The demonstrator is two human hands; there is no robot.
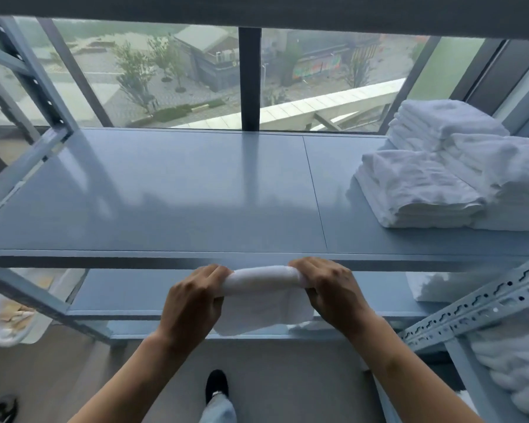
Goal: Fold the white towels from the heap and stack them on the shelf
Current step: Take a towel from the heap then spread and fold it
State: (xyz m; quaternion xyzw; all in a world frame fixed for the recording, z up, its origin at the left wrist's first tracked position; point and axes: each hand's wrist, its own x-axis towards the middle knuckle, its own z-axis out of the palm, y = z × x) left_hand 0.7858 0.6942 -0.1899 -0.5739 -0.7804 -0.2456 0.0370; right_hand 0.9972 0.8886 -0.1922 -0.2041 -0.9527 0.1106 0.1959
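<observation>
A white towel hangs folded in the air just in front of the grey-blue shelf. My left hand grips its left end and my right hand grips its right end, fingers curled over the top fold. The lower part of the towel droops between my wrists. Three stacks of folded white towels stand on the right side of the shelf. A heap of loose white towels lies low at the right edge, partly hidden by a perforated shelf post.
A perforated metal post slants across the lower right. Lower shelf boards sit below the towel, with more white cloth on the right. A window with a dark upright backs the shelf. My shoe is on the floor.
</observation>
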